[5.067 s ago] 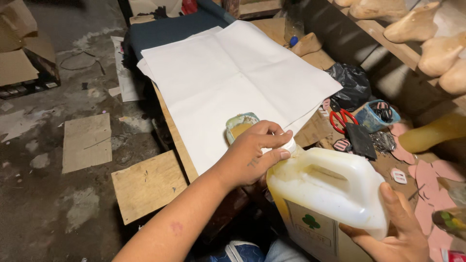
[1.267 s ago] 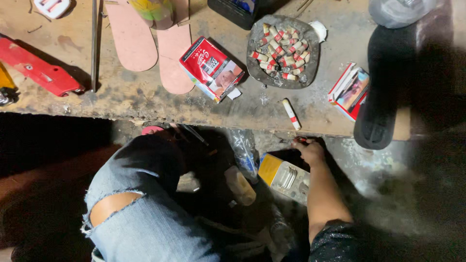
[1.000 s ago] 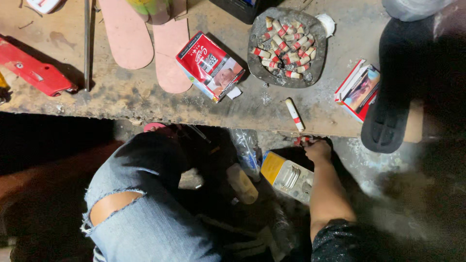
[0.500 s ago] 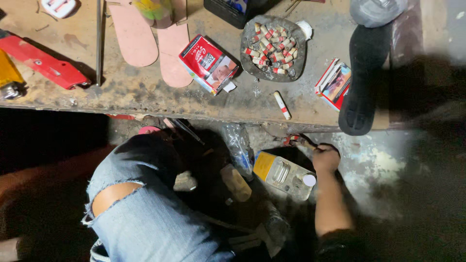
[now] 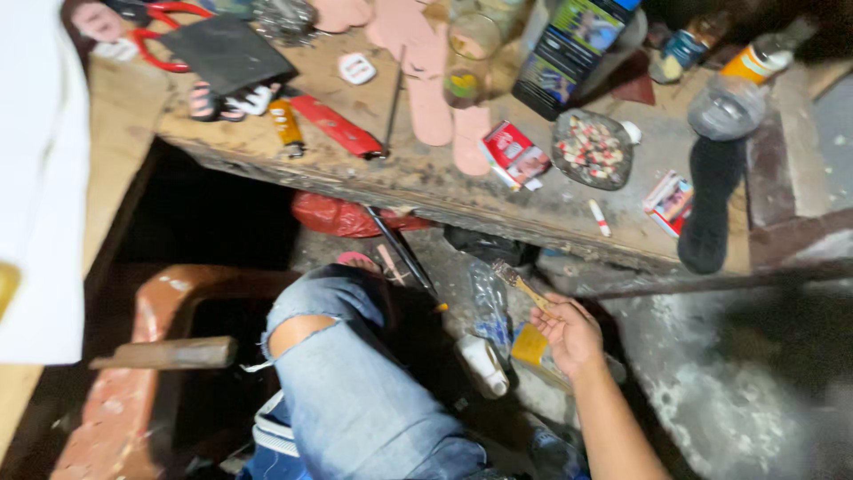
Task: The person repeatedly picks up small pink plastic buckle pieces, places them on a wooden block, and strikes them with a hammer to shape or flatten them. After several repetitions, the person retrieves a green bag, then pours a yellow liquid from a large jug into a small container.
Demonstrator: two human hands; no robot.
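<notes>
Right hand [image 5: 569, 336] closes on a brush [image 5: 522, 284] below the desk [image 5: 498, 191], bristles raised left above the jug [image 5: 533, 348]; left hand out of view.

My right hand [image 5: 569, 333] has a small brush [image 5: 520, 283] with what looks like a pale wooden handle. The surface [image 5: 551, 209] is rough, worn wood, stained and matt all over. The red box cutter [image 5: 336, 126] looks like glossy plastic, and so does the white jug [image 5: 484, 363] on the floor. My jeans [image 5: 355, 400] are faded denim, frayed at the knee. The floor [image 5: 711, 391] is gritty, patchy concrete. The white sheet [image 5: 40, 178] looks like smooth paper.
</notes>
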